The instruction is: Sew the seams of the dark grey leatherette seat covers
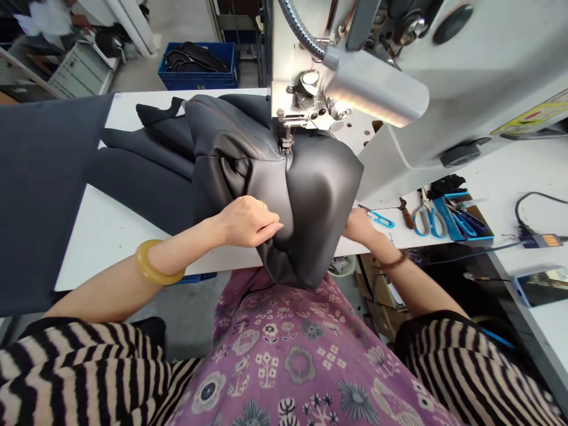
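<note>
A bulky black leather cover [317,183] lies bunched under the presser foot [287,142] of a sewing machine. Orange stitching runs along its left part, and a seam comes down from the needle toward me. My left hand [251,222] is closed on the cover's near left side, thumb pointing right. Against the right edge of the cover is my right hand [358,226]; its fingers are hidden behind the leather. More dark panels [146,154] of the cover spread out to the left on the white table [97,236].
A lamp [377,89] hangs beside the machine head. Right of the cover lie blue thread snips [381,219], scissors [429,219] and a blue tool box [464,216]. A blue crate [199,80] with dark pieces stands behind the table. Dark material [39,195] covers the far left.
</note>
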`<state>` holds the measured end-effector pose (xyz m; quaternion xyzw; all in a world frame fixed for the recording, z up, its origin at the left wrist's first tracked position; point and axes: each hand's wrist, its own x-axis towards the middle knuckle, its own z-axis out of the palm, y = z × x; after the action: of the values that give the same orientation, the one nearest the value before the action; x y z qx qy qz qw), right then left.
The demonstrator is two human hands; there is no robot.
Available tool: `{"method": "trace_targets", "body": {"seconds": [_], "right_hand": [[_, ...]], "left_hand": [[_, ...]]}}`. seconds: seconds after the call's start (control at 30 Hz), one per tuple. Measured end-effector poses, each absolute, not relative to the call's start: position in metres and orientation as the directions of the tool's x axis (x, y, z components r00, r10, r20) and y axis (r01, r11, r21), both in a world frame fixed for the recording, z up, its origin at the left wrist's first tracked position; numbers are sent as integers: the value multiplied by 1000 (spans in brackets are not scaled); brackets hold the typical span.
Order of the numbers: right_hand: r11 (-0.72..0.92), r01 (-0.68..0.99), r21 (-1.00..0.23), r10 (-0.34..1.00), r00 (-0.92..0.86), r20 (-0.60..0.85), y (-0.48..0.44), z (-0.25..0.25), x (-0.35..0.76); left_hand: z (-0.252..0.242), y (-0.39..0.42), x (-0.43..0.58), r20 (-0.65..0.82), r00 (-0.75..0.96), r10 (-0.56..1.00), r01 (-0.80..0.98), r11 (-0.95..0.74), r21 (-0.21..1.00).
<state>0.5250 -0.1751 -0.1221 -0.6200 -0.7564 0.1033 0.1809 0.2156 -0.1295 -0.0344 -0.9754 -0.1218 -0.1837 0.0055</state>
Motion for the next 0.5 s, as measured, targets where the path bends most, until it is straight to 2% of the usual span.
{"method": "trace_targets", "body": {"seconds": [0.03, 0.1, 0.13, 0.17, 0.2, 0.23, 0.3, 0.4, 0.5], "right_hand": [[213, 904, -371, 966, -137, 221, -172, -112, 536], [276, 908, -316, 855, -81, 513, -163, -84, 549], [361, 901, -241, 773, -144, 618, -156, -67, 549], [478, 868, -137, 695, -278, 663, -148, -50, 545], [608, 793, -33, 625, -453, 635, -140, -34, 537], [727, 684, 61, 548, -632, 549, -131, -19, 527], [855, 512, 81, 461, -822, 334, -116, 3, 506], [912, 403, -73, 407, -912, 48, -102, 19, 495], [887, 381, -260, 370, -924, -93, -92, 25, 514]], "left_hand": [[-34, -128, 215, 340, 909, 239, 236, -970, 51], [-32, -127, 216, 283, 927, 245, 233, -969, 77], [-31, -127, 216, 253, 935, 249, 235, -968, 85], [-30, -127, 217, 229, 940, 253, 238, -967, 93], [-29, -127, 217, 213, 942, 258, 241, -965, 102], [-28, -127, 217, 203, 944, 261, 242, -964, 112], [-26, -127, 217, 183, 949, 258, 237, -963, 128], [-20, -126, 217, 140, 960, 244, 223, -963, 153], [-14, -125, 217, 112, 956, 272, 238, -939, 249]]}}
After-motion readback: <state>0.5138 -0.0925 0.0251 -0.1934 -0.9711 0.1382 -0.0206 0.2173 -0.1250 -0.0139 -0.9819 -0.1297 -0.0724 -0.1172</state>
